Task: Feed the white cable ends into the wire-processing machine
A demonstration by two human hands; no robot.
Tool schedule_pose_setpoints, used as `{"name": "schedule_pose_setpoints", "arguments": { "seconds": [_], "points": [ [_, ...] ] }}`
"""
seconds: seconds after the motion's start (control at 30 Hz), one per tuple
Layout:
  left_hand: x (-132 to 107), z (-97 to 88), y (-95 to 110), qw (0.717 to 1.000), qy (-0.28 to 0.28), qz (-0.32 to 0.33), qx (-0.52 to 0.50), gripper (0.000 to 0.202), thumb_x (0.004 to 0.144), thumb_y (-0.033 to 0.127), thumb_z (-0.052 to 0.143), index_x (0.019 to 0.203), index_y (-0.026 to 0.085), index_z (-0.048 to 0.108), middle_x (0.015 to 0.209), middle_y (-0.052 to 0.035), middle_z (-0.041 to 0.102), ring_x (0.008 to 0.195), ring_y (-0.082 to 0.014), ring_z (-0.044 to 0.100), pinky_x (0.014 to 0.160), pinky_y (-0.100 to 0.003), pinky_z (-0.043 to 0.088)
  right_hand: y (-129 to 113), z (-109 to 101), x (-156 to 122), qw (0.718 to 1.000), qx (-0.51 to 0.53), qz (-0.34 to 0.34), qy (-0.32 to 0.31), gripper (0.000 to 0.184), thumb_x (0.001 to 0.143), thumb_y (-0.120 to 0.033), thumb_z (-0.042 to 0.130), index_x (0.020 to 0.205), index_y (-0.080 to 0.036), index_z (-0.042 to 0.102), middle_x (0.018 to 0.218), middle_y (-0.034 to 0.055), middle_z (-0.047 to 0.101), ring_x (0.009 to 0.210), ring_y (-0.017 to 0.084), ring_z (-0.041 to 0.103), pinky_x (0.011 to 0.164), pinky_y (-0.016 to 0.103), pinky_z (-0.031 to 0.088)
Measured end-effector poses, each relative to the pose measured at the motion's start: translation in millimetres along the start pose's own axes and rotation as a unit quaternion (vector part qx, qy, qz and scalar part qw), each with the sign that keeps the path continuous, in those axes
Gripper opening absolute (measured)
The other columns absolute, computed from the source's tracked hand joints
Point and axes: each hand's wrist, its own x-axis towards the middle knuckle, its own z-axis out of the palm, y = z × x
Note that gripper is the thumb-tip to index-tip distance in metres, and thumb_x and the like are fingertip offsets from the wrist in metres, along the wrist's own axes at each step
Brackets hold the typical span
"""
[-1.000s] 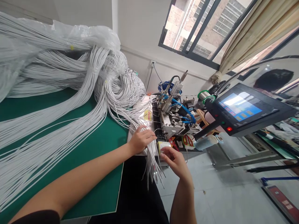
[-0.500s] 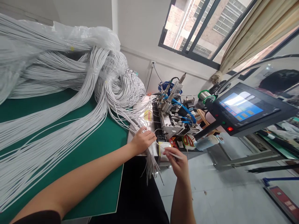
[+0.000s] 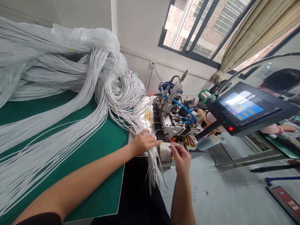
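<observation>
My left hand [image 3: 144, 142] lies over a bundle of thin white cables [image 3: 154, 170], its fingers closed around part of it. The bundle's loose ends hang past the edge of the machine's base. At its fingertips a single white cable stretches across to my right hand [image 3: 181, 156], which pinches it between thumb and fingers. Just below this cable sits a small container [image 3: 165, 153] with a pale, marked side. Beyond my hands stands a benchtop machine [image 3: 171, 115] with metal clamps and blue air hoses. Several cables run into its near side.
Long white cables [image 3: 58, 115], partly in clear plastic, cover much of the green table [image 3: 103, 193]. A control screen [image 3: 241, 104] on a post and a solder wire spool [image 3: 206, 96] stand at the right. Another person [image 3: 282, 82] sits behind the screen.
My right hand has moved slightly up and right, onto the cable's line beside the container. My left fingers have stretched farther to the right. The hanging cable ends have swung a little right.
</observation>
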Motion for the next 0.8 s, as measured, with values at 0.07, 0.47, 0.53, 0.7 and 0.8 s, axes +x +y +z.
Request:
{"name": "schedule_pose_setpoints", "arguments": {
  "seconds": [0.07,0.47,0.53,0.7,0.8],
  "points": [
    [0.6,0.8,0.4,1.0,0.01,-0.005,0.003,0.018,0.095,0.023,0.049,0.109,0.025,0.06,0.069,0.0074,0.064,0.063,-0.0081,0.055,0.087,-0.032,0.034,5.3,0.5,2.2,0.998,0.021,-0.001,0.067,0.028,0.075,-0.043,0.071,0.085,-0.017,0.071,0.087,0.0072,0.071,0.073,0.019,0.062,0.06,0.027,0.047],
    [-1.7,2.0,2.7,0.998,-0.046,-0.041,-0.003,0.023,0.093,0.012,0.041,0.095,0.018,0.063,0.08,-0.0016,0.065,0.085,-0.0157,0.056,0.088,-0.035,0.033,5.3,9.3,4.3,0.997,0.023,0.008,0.075,0.036,0.081,-0.048,0.062,0.092,-0.015,0.07,0.074,0.0045,0.065,0.05,0.01,0.044,0.045,0.022,0.032],
    [-2.0,2.9,2.6,0.998,-0.043,-0.051,0.0,0.023,0.091,0.011,0.041,0.093,0.017,0.063,0.08,-0.0026,0.065,0.089,-0.017,0.056,0.089,-0.036,0.033,6.3,10.3,6.5,0.997,0.053,0.013,0.057,0.035,0.081,-0.047,0.063,0.092,-0.015,0.07,0.073,0.0033,0.064,0.047,0.007,0.036,0.042,0.021,0.027],
    [-1.7,5.7,2.4,0.997,-0.028,-0.066,0.006,0.024,0.09,0.01,0.041,0.092,0.017,0.063,0.077,-0.0031,0.065,0.089,-0.0175,0.055,0.088,-0.037,0.033,11.8,4.5,17.8,0.992,0.115,0.043,-0.007,0.031,0.078,-0.044,0.067,0.087,-0.015,0.07,0.068,0.0023,0.064,0.043,0.005,0.031,0.041,0.02,0.022],
    [-0.5,5.1,2.4,0.998,-0.019,-0.061,0.008,0.028,0.09,0.008,0.04,0.102,0.019,0.063,0.077,-0.002,0.064,0.086,-0.017,0.055,0.087,-0.037,0.033,14.9,-1.3,26.8,0.994,0.094,0.059,-0.012,0.031,0.075,-0.043,0.07,0.088,-0.015,0.07,0.071,0.0039,0.066,0.047,0.007,0.042,0.044,0.021,0.031]
  ]
}}
